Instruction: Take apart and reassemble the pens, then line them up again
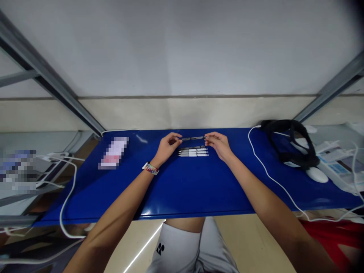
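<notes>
A dark pen (pixel 193 138) lies crosswise between my two hands, just beyond a row of pens. My left hand (pixel 168 147) pinches its left end between thumb and fingers. At its right end my right hand (pixel 218 144) has thumb and fingertips closed on it. Closer to me, several pens (pixel 193 152) lie side by side on the blue tabletop (pixel 193 185); the nearer ones are white with grey ends, and the farthest looks darker. My right fingertips come close to the right ends of this row. A colourful band circles my left wrist.
A black headset (pixel 292 148) with white controllers rests at the right, its white cable (pixel 267 172) curving across the table. A blurred-out phone-like object (pixel 114 152) lies at the left. Metal posts rise on both sides, and a wall stands behind the table.
</notes>
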Demonstrator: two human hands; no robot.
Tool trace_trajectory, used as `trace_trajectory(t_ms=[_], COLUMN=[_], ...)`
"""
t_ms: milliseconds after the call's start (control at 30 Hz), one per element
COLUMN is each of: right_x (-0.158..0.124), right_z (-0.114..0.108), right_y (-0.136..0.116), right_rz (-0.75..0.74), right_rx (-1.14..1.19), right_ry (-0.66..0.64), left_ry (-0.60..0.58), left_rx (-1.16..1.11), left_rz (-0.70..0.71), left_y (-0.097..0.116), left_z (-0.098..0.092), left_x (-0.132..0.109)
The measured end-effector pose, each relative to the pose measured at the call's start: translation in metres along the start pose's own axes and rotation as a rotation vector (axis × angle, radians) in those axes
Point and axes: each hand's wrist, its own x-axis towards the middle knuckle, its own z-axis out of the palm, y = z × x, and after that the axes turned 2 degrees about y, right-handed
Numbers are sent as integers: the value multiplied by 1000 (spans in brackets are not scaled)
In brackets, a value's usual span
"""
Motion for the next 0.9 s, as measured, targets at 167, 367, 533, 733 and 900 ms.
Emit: trace_trajectory(t_ms=[167, 367, 533, 733, 900], right_x=[0, -1, -2, -3, -3], right_z=[0, 2, 2, 3, 4], right_y=[1, 0, 0, -1, -1], right_rz=[-6, 1, -3, 1, -11], right_rx=[-6, -3, -1, 2, 8], right_ry=[2, 12, 21, 9, 7], left_ry=[7, 11, 34, 19, 9], left_rx=[-42, -37, 3, 0, -1], left_rz=[-10, 6, 19, -28, -34], left_y=[-1, -3, -2, -1, -6], left_z=[0, -1, -1, -2, -2], left_x=[0, 1, 1, 2, 3])
